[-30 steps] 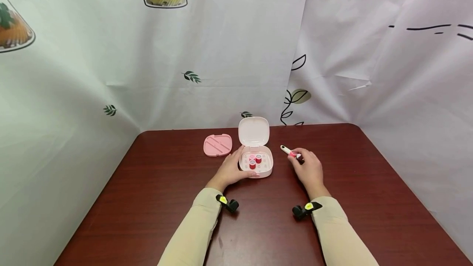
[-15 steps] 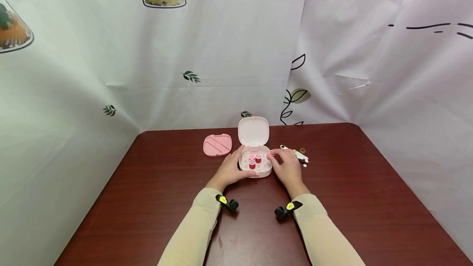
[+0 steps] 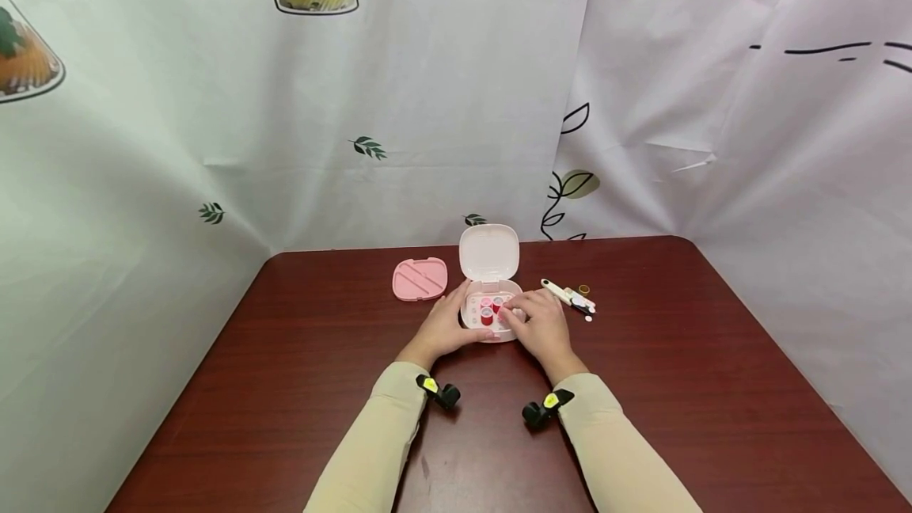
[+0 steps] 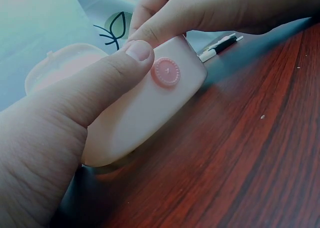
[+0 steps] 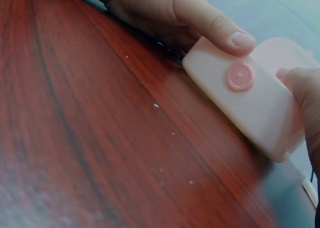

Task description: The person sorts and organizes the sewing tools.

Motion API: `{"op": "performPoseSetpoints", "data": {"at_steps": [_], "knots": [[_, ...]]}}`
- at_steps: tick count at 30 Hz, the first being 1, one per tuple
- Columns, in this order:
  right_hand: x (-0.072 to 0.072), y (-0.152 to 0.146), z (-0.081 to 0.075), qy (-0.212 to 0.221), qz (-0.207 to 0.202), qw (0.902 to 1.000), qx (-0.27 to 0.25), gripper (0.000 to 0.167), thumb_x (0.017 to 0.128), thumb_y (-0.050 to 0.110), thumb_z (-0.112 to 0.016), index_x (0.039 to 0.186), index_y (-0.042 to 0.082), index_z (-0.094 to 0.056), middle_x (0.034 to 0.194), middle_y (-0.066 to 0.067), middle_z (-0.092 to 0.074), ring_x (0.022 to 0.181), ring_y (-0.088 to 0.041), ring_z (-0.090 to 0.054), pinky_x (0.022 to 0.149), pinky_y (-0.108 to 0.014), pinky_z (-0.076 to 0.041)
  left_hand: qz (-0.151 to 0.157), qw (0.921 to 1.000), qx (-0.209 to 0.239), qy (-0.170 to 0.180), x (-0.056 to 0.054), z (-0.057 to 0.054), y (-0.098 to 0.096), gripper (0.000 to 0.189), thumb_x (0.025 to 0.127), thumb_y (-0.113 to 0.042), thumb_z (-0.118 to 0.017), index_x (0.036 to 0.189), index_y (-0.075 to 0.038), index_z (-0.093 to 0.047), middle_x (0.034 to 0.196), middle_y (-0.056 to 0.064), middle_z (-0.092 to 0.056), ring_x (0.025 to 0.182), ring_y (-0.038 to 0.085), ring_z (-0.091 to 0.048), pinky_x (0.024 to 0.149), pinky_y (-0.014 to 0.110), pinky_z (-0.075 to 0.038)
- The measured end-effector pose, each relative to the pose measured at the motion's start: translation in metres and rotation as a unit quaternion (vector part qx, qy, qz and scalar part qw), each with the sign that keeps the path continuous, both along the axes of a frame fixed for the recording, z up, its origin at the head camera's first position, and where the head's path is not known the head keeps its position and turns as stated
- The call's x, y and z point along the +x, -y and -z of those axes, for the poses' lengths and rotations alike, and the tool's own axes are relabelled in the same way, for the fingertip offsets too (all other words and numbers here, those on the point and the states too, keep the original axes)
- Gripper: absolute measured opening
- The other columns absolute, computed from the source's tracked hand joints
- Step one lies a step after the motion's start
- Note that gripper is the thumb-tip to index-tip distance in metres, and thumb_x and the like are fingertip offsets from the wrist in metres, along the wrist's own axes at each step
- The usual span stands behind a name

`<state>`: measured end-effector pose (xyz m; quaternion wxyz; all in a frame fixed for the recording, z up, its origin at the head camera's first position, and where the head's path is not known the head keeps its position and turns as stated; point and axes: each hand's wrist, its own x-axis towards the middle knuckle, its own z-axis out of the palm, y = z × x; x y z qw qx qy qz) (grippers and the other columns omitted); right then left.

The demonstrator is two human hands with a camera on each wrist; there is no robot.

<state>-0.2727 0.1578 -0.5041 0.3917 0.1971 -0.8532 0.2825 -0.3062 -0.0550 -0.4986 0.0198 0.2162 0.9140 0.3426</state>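
A small white sewing box (image 3: 519, 332) stands with its lid (image 3: 488, 252) up and a round pink button (image 4: 166, 72) on its front. My left hand (image 3: 445, 329) grips the box from the left, thumb along the front. Inside, red and pink thread spools (image 3: 487, 317) stand on a pegged base. Over the box's right half, my right hand (image 3: 541, 327) pinches a pink thread spool, mostly hidden behind the fingers. Only that hand's fingertips (image 5: 295, 80) show in the right wrist view, at the right edge.
Left of the box lies a pink slotted tray (image 3: 419, 280). To its right lie a white-handled tool (image 3: 556, 290), small white and black pieces (image 3: 583, 304) and a yellowish ring (image 3: 584, 290). A printed cloth backdrop (image 3: 456, 101) rises behind the brown table (image 3: 321, 355).
My right hand has moved left from the tools, carrying the pink spool over the box rim and down inside. The small tools came into view. My left hand stays on the box.
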Motion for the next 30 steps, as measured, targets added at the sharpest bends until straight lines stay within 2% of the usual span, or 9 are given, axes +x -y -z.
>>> {"op": "performPoseSetpoints", "data": {"at_steps": [8, 16, 23, 27, 30], "knots": [[0.0015, 0.0026, -0.0008, 0.038, 0.005, 0.9992, 0.01, 0.01, 0.08, 0.019, -0.084, 0.079, 0.011, -0.08, 0.086, -0.004, -0.075, 0.087, -0.027, -0.058, 0.086, -0.049, -0.046, 0.008, 1.0, 0.0, -0.005, -0.0016, 0.0007, 0.0006, 0.109, 0.077, -0.054, -0.082, 0.162, -0.018, -0.025, 0.162, 0.009, -0.034, 0.148, 0.03, -0.032, 0.122, 0.052, -0.019], [0.0013, 0.0037, -0.0024, 0.055, 0.011, 0.9968, 0.058, 0.014, 0.087, 0.024, -0.076, 0.083, 0.012, -0.082, 0.088, -0.003, -0.075, 0.089, -0.027, -0.055, 0.083, -0.046, -0.045, 0.009, 0.9998, -0.005, -0.014, -0.0009, -0.0005, 0.0003, 0.109, 0.077, -0.053, -0.083, 0.161, -0.016, -0.026, 0.162, 0.01, -0.034, 0.148, 0.029, -0.033, 0.122, 0.051, -0.019], [0.0033, 0.0039, -0.0028, 0.064, 0.005, 0.9967, 0.05, 0.015, 0.09, 0.025, -0.074, 0.085, 0.013, -0.082, 0.089, -0.002, -0.073, 0.091, -0.027, -0.054, 0.085, -0.046, -0.044, 0.009, 0.9999, 0.0, -0.014, 0.0009, -0.0016, 0.0006, 0.11, 0.076, -0.053, -0.083, 0.161, -0.014, -0.025, 0.162, 0.01, -0.035, 0.147, 0.029, -0.033, 0.122, 0.051, -0.019], [0.0027, 0.0001, -0.0012, 0.075, -0.014, 0.9971, 0.004, 0.018, 0.09, 0.024, -0.073, 0.099, 0.008, -0.078, 0.101, -0.008, -0.07, 0.099, -0.031, -0.057, 0.092, -0.049, -0.045, 0.008, 0.9999, -0.001, -0.006, 0.0013, -0.0014, 0.0007, 0.111, 0.076, -0.056, -0.083, 0.162, -0.016, -0.025, 0.162, 0.008, -0.034, 0.148, 0.027, -0.033, 0.123, 0.049, -0.019], [0.0016, -0.004, -0.0004, 0.131, -0.039, 0.9897, -0.042, 0.044, 0.088, 0.029, -0.076, 0.123, 0.004, -0.067, 0.123, -0.013, -0.062, 0.118, -0.033, -0.053, 0.103, -0.053, -0.043, 0.007, 0.9999, -0.001, -0.009, 0.0013, -0.0004, 0.0007, 0.112, 0.075, -0.057, -0.082, 0.162, -0.016, -0.025, 0.162, 0.007, -0.035, 0.148, 0.026, -0.034, 0.122, 0.049, -0.019]]}}
